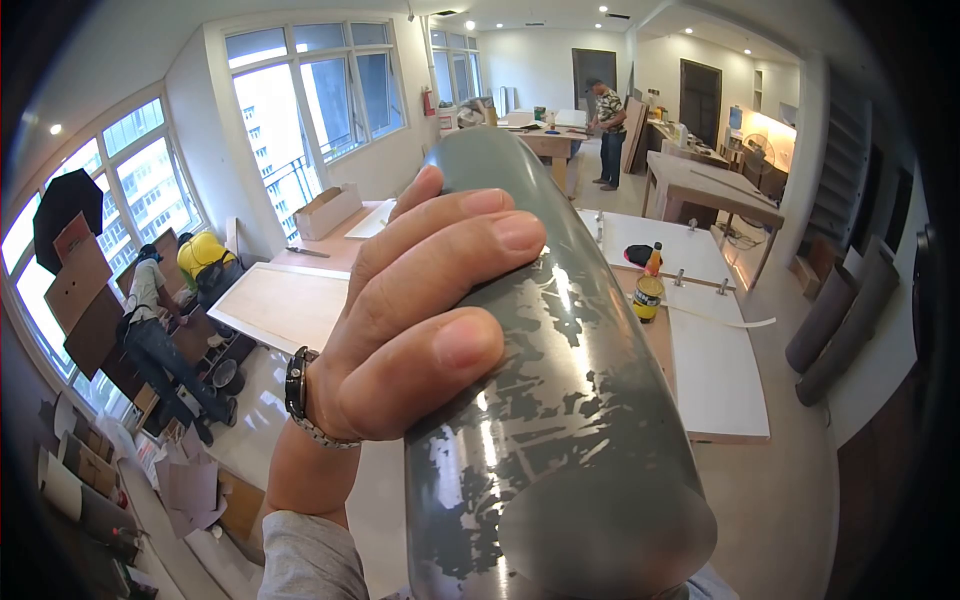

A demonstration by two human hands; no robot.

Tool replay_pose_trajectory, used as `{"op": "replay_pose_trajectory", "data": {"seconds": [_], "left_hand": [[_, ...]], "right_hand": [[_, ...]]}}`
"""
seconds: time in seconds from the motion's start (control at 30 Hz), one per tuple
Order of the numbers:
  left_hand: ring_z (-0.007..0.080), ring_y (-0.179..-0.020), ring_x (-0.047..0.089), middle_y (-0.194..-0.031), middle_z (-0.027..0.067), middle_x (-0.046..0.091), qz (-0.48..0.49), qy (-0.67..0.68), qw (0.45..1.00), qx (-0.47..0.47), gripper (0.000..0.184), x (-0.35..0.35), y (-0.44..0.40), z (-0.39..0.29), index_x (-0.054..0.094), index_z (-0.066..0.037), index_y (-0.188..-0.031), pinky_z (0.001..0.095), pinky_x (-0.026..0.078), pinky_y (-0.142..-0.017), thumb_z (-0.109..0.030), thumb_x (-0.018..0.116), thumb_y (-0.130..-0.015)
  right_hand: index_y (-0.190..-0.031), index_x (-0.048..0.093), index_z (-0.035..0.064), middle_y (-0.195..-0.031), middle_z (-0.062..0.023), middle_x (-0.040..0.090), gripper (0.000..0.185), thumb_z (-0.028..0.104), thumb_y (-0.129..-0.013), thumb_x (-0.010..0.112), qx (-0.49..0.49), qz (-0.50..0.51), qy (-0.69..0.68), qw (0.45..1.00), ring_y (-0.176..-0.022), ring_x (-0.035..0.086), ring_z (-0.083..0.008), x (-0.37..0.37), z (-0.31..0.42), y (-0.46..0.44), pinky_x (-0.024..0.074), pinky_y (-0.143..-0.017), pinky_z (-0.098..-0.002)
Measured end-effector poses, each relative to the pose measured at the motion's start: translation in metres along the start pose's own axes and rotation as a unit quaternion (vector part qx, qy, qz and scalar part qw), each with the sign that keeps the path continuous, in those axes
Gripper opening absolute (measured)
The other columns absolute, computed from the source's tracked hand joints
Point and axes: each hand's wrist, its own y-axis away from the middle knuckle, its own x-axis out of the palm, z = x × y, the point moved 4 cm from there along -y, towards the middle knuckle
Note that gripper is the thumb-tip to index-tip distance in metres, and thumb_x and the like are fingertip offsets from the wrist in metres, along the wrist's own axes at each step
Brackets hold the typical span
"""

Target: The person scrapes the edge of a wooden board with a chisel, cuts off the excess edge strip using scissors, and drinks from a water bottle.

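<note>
A large grey roll [540, 400] with a glossy, patchy surface fills the middle of the view, slanting from the bottom up toward the far side. Wrapped over its left side is my left hand [430, 300], fingers curved round it, with a watch on the wrist. My right hand is not visible. Behind the roll, white panels [715, 370] with metal hinges lie on a worktable. A yellow-labelled can [647, 299] and a small bottle with an orange body [654, 260] stand on that table, right of the roll.
Left of the roll lies a framed panel [285, 300], with an open cardboard box [328, 212] behind it. Two people [160, 320] bend near the left windows. Another person [607, 130] stands at a far table. More rolls [850, 320] lean against the right wall.
</note>
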Motion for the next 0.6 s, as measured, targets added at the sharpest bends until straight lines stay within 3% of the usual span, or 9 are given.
{"op": "replay_pose_trajectory", "data": {"seconds": [0.5, 0.6], "left_hand": [[0.0369, -0.119, 0.060, -0.131, 0.0200, 0.058, 0.006, -0.001, 1.000, 0.003, 0.068, -0.026, -0.006, -0.018, 0.041, -0.019, -0.133, 0.0533, 0.041, -0.110, -0.013, 0.079, -0.077], [0.0370, -0.119, 0.059, -0.131, 0.0203, 0.058, 0.010, 0.001, 1.000, 0.003, 0.069, -0.028, -0.010, -0.021, 0.041, -0.018, -0.134, 0.0532, 0.041, -0.110, -0.013, 0.079, -0.076]], "right_hand": [[-0.061, 0.063, 0.0094, -0.059, -0.0013, 0.062, 0.039, 0.046, -0.071, 0.074, -0.043, 0.054, 0.045, 0.997, -0.055, 0.056, -0.0145, 0.033, 0.001, 0.006, 0.0473, -0.055, -0.0356], [-0.066, 0.066, 0.0087, -0.061, -0.0015, 0.063, 0.037, 0.044, -0.070, 0.075, -0.043, -0.037, -0.039, 0.998, -0.058, 0.059, -0.0142, 0.032, -0.014, 0.019, 0.0493, -0.058, -0.0344]]}}
